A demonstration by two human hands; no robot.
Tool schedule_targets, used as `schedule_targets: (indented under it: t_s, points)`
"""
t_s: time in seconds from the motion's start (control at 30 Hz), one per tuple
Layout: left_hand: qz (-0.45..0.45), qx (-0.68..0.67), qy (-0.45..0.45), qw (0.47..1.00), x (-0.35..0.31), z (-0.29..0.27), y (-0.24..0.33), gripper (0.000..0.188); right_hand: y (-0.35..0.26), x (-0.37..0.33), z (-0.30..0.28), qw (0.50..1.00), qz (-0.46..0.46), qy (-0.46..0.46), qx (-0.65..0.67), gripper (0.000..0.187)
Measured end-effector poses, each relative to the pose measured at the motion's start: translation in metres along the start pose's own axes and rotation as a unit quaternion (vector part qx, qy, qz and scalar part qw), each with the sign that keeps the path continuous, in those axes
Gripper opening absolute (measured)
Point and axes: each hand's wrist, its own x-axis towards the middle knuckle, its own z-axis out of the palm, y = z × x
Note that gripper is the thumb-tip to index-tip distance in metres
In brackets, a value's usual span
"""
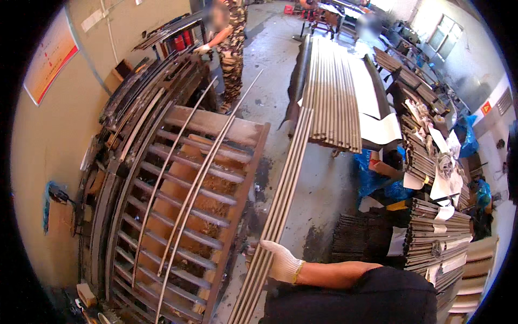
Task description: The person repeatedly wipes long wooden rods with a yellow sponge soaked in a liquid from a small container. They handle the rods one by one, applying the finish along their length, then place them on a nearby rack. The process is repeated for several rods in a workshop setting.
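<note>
My right hand [283,263], in a white knitted glove, is closed around a bundle of several long metal rods [292,175]. The thumb lies across the top of the bundle; the fingers are mostly hidden beneath it. The rods slant from the lower edge up to the near end of a wide row of similar rods [330,86] on a bench. My left hand does not show. To the left of the bundle is a low metal rack [258,162] with crossbars, and a few thin, slightly bent rods [200,175] lie lengthwise over it.
Dark steel bars [129,108] are piled along the left wall. A person in camouflage clothing [232,54] stands beyond the rack. At right are stacked rod bundles [437,229], blue plastic wrapping [369,175] and white sheets [380,127]. Grey floor [315,189] runs between rack and stacks.
</note>
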Motion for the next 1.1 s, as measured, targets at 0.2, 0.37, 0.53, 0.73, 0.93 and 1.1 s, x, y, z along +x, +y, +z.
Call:
schedule_targets:
  t_s: [0.2, 0.37, 0.53, 0.73, 0.93, 1.1]
  points:
    - [0.064, -0.119, 0.203, 0.970, -0.021, 0.029, 0.049, 0.034, -0.074, -0.062, -0.057, 0.994, -0.084, -0.066, 0.032, 0.034]
    - [0.155, -0.139, 0.160, 0.965, -0.043, -0.004, 0.123, 0.036, -0.148, -0.092, -0.086, 0.991, -0.107, 0.055, 0.062, 0.026]
    - [0.227, -0.171, 0.147, 0.948, -0.095, -0.107, 0.281, 0.035, -0.274, -0.097, -0.116, 0.987, -0.126, 0.086, 0.055, 0.029]
    - [0.244, -0.148, 0.021, 0.958, -0.189, -0.144, 0.496, 0.028, -0.510, -0.079, -0.160, 0.978, -0.182, 0.076, 0.070, 0.027]
    - [0.345, -0.261, -0.040, 0.901, -0.339, -0.211, 0.773, 0.039, -0.780, -0.024, -0.167, 0.970, -0.221, 0.105, -0.008, 0.035]
    - [0.308, -0.384, -0.173, 0.853, -0.439, -0.226, 0.948, 0.049, -0.979, 0.013, -0.162, 0.963, -0.267, 0.028, -0.027, 0.038]
